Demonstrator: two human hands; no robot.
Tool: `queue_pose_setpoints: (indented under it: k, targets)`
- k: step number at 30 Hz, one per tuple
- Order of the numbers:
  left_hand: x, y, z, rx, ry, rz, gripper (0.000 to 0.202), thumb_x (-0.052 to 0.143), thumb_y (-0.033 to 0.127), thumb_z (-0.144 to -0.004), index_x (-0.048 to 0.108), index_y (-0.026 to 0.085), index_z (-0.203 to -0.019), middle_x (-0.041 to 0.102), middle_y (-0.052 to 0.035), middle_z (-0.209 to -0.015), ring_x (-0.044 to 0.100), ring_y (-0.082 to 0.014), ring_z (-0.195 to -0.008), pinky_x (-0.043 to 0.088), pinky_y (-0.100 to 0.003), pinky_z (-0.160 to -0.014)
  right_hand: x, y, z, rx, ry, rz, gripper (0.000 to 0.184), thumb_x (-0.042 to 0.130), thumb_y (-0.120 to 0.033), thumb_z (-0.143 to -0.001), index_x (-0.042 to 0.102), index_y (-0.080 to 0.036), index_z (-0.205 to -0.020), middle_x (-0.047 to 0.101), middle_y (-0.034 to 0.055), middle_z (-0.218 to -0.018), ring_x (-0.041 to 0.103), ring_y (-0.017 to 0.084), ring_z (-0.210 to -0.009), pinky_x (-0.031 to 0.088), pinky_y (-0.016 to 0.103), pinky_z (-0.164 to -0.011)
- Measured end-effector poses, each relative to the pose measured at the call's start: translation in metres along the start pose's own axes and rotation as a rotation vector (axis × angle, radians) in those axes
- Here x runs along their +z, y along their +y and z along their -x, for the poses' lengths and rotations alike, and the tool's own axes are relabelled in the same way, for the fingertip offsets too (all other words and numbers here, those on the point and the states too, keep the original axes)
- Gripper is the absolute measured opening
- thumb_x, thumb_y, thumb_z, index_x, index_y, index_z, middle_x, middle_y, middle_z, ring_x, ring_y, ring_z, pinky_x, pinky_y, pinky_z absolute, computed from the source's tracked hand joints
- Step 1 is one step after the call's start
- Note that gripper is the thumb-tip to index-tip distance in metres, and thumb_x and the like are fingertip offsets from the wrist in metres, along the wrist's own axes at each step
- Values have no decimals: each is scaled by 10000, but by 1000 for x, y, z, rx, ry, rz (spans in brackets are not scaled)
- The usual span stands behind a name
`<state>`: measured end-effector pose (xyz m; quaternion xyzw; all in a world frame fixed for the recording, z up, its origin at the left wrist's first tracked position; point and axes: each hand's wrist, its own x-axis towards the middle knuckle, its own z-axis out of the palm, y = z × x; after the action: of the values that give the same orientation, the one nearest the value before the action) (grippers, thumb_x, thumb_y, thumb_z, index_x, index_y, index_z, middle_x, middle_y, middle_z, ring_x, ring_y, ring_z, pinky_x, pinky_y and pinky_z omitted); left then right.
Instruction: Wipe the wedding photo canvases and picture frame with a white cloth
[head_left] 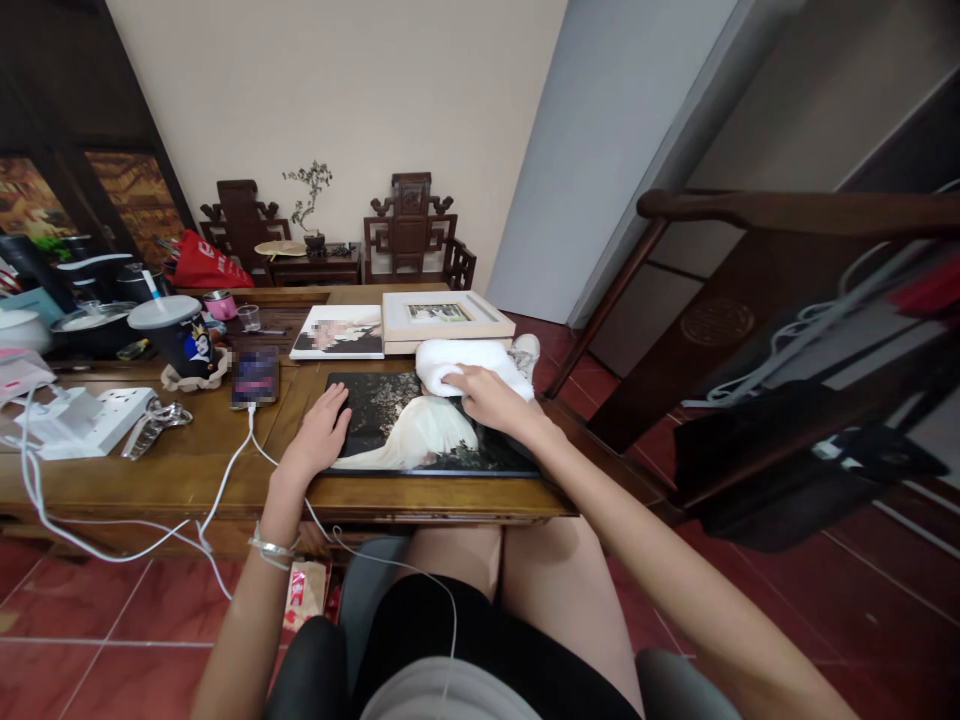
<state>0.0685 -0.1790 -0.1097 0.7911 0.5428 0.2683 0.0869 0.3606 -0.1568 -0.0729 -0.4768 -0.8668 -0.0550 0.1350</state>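
**Head view: one hand flat on a dark print, the other on a white cloth**

Farthest left of the fingers, a white power strip point(105, 415) and a lidded cup point(180, 340) stand on the wooden table point(172, 470). They are well apart from the hands. Nearer, a phone point(255, 377) lies just left of the left fingertips, with its white cable point(232, 465) trailing off the table edge past the wrist.

The left hand point(319, 432) lies palm down, fingers straight and only slightly spread. The fingertips rest on the left edge of the dark photo print point(420, 435). This flat hold looks meant to keep the print from sliding, though that is a judgement.

The print lies flat at the table's near edge, between the two hands and under both.

The right hand point(491, 397) covers a bunched white cloth point(469, 362) at the print's far right corner. Its fingers are close together and curled over the cloth, bearing it down onto the surface.

Beyond the fingertips lie a smaller print point(339, 332) and a pale framed picture point(442, 313), touching side by side. To the right of the right hand stands a dark wooden chair point(750, 300).
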Motion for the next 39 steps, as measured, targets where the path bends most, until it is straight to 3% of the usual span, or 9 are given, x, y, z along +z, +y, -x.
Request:
queue_pose_setpoints:
  k: [4, 11, 14, 18, 22, 25, 29, 33, 39]
  targets:
    - [0, 0, 0, 0, -9, -15, 493, 334, 315, -940, 482, 76, -1345, 423, -161, -1475, 347, -235, -1400, 261, -434, -1169, 0, -14, 19, -1, -12, 12, 512, 394, 58, -658, 655, -117, -1063, 630, 183, -1179, 553, 324, -1162, 422, 436, -964]
    - [3, -1, 0, 0, 5, -14, 479, 342, 311, -941, 483, 103, -1349, 429, -144, -1476, 351, -237, -1398, 265, -442, -1167, -16, -63, 114, -100, -10, -88, 537, 417, 70, -615, 653, -169, -1033, 498, 133, -1411, 332, 351, -1380, 289, 605, -1099]
    - [5, -3, -1, 2, 9, -17, 479, 350, 306, -938, 482, 101, -1350, 431, -140, -1475, 353, -234, -1397, 265, -441, -1167, -30, -78, 130, -161, -61, -107, 512, 436, 60, -610, 657, -198, -993, 496, 109, -1420, 327, 359, -1382, 310, 620, -1088]
    - [4, -2, -1, -5, 11, -12, 475, 350, 307, -937, 486, 112, -1349, 431, -135, -1475, 352, -234, -1398, 273, -451, -1161, -30, -76, 107, -216, -105, -101, 528, 416, 74, -637, 655, -198, -1022, 493, 106, -1419, 337, 343, -1379, 335, 583, -1081]
    - [2, 0, -1, -12, 0, -6, 475, 348, 305, -936, 489, 105, -1343, 430, -144, -1474, 347, -231, -1401, 278, -446, -1158, -12, -56, 47, -185, -70, -75, 565, 396, 88, -662, 634, -140, -1121, 508, 166, -1380, 386, 348, -1343, 326, 555, -1072]
    - [0, 2, 0, -14, 0, -6, 478, 344, 303, -937, 491, 90, -1338, 426, -155, -1474, 343, -227, -1403, 272, -430, -1162, -2, -43, 0, -145, -77, -34, 562, 410, 85, -679, 626, -121, -1155, 591, 178, -1241, 479, 328, -1252, 386, 480, -1016]
    - [-1, 4, 1, -19, -3, -18, 476, 335, 299, -942, 485, 84, -1339, 421, -161, -1477, 341, -227, -1404, 259, -428, -1169, 1, -41, -33, -63, -90, 6, 547, 408, 79, -721, 621, -129, -1181, 616, 172, -1166, 560, 292, -1127, 428, 419, -951]
    - [0, 4, 2, -49, -7, -15, 486, 331, 298, -944, 453, 80, -1360, 391, -166, -1496, 317, -231, -1414, 263, -425, -1165, 0, -59, -14, -68, -61, 2, 558, 413, 91, -712, 620, -130, -1181, 558, 185, -1296, 481, 334, -1232, 389, 497, -996]
    - [2, 4, 2, -85, -38, 22, 512, 313, 322, -949, 379, 122, -1416, 294, -143, -1550, 237, -242, -1445, 255, -496, -1151, -16, -97, 73, -225, -75, -73, 554, 433, 92, -659, 648, -158, -1103, 455, 128, -1441, 298, 359, -1388, 260, 593, -1107]
